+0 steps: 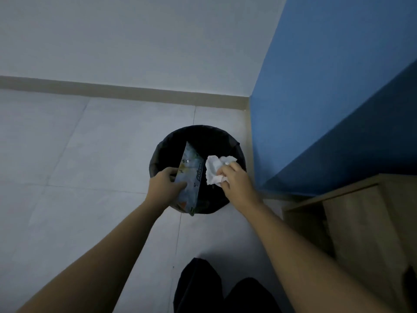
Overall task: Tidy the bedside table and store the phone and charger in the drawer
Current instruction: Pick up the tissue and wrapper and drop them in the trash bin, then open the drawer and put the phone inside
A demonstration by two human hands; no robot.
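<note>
The bedside table (pixel 370 222) stands at your right, pale wood against the blue wall (pixel 327 98), well apart from both your hands; neither phone nor charger shows anywhere.

Your left hand (pixel 165 186) is clamped on a flat printed wrapper (pixel 190 177), thumb across its face, fingers behind it. The wrapper is pale blue with patches of orange and green, and stands on edge, tilted, its top end over the mouth of the bin. A band of lettering runs along its right edge, too blurred to read.

Your right hand (pixel 235 180) is closed around a crumpled white tissue (pixel 215 169), which bulges out past your fingertips just beside the wrapper.

Both things hang over a round black bin (pixel 225 136), lined with a dark bag, standing on the pale tiled floor (pixel 79 154) near the corner where the white wall (pixel 135 41) meets the blue one.
</note>
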